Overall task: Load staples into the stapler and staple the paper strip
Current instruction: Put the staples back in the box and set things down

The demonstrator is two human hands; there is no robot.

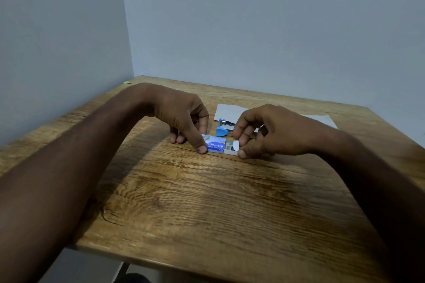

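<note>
A small blue staple box (216, 145) lies on the wooden table (207, 202). My left hand (184, 119) pinches the box's blue sleeve between thumb and fingers. The white inner tray (231, 147) is slid partly out to the right, and my right hand (264, 131) grips its end; grey staples show inside. Just behind the box lies a blue stapler (223, 128), partly hidden by my right fingers. A white paper strip (226, 111) lies flat under and behind the stapler, running right behind my right hand.
The table stands in a corner, with grey walls close at the back and left. A tiny yellow scrap (127, 82) sits at the far left table edge. The near table edge runs across the bottom.
</note>
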